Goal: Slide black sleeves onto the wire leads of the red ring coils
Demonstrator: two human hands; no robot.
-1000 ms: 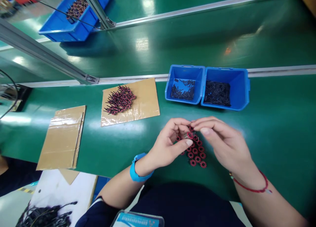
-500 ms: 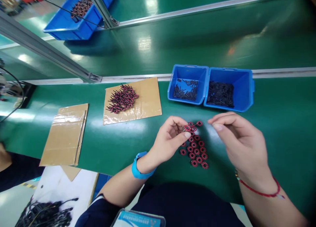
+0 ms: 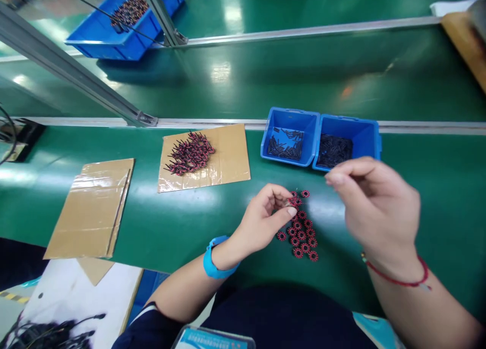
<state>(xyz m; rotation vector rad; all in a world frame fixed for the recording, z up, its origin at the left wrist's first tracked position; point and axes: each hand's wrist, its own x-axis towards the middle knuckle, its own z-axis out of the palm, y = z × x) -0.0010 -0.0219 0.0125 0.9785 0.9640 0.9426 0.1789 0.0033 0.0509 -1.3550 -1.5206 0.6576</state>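
Observation:
My left hand (image 3: 266, 218), with a blue band at its wrist, pinches a small red-and-black ring at the top of a group of loose rings (image 3: 301, 235) on the green bench. My right hand (image 3: 375, 202) is raised at the right with thumb and forefinger pressed together; anything between them is too small to make out. Just beyond it stand two joined blue bins, the left bin (image 3: 290, 117) and the right bin (image 3: 366, 136), both holding short black tubes. Rings with black tubes (image 3: 192, 153) lie heaped on a cardboard sheet (image 3: 231, 154).
More cardboard sheets (image 3: 91, 207) lie at the left of the bench (image 3: 182, 222). A metal frame post (image 3: 76, 66) slants across the upper left. Behind it is a large blue crate (image 3: 114, 49) of parts. Black cables (image 3: 56, 334) lie on a white surface at lower left.
My right hand has lifted and moved slightly right, now overlapping the right bin's front edge. My left hand stays at the rings. The view has shifted a little.

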